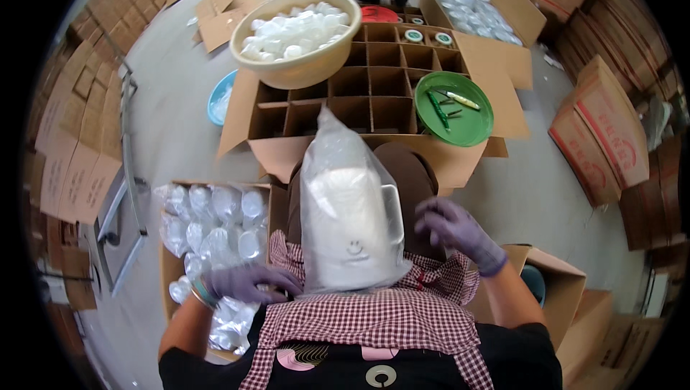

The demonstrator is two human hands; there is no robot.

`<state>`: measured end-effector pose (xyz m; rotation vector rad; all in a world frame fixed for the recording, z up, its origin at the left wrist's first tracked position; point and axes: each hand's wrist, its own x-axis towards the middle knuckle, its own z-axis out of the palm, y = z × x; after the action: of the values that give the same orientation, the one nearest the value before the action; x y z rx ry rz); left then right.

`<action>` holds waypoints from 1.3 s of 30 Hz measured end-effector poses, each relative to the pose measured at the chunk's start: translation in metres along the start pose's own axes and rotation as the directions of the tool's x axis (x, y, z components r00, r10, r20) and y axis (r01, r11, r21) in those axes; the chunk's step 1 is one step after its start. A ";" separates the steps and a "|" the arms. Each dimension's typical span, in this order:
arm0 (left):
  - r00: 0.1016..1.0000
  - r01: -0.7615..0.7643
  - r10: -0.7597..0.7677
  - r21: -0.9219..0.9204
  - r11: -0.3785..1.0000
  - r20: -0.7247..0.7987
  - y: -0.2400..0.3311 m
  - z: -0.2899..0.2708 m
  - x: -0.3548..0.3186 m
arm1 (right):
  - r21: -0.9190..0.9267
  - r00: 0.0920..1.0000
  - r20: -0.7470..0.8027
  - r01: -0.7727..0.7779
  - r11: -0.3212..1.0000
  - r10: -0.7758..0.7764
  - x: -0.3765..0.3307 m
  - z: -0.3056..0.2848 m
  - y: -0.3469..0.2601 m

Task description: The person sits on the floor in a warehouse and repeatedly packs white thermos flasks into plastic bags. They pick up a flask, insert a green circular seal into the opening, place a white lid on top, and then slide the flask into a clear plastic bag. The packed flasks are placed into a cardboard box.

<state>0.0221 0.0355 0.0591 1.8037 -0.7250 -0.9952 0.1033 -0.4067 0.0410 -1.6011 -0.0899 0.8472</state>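
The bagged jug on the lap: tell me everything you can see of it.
The jug is translucent white plastic with a side handle on the right, wrapped in a clear plastic bag that peaks above it. It stands upright on the checked apron. The left hand touches the bag's lower left edge; the right hand hovers by the handle.

Gloves (pixel 460 230) purple. Apron (pixel 374 318) red-white check. Plate (pixel 454 108) green. Basin (pixel 296 39) beige. Jug (pixel 350 225) translucent white, in clear bag. Divided carton (pixel 374 95) brown.
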 end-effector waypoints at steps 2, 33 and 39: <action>0.992 0.097 -0.084 0.145 0.985 -0.098 0.021 -0.024 -0.005 | 0.027 0.994 -0.106 -0.015 1.000 0.018 0.029 0.018 -0.001; -0.897 0.074 -0.216 -0.615 0.785 -0.385 -0.260 0.058 -0.299 | -0.596 0.880 0.403 0.461 0.657 -0.252 0.130 0.218 -0.056; -0.816 0.375 -0.178 -0.740 0.559 -0.549 -0.359 0.023 -0.270 | -0.554 0.954 0.260 0.275 0.786 -0.151 0.131 0.215 -0.045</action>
<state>-0.1112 0.3870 -0.1881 2.0647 1.7615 0.8388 0.0962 -0.1516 0.0264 -2.0227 -0.7353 0.8446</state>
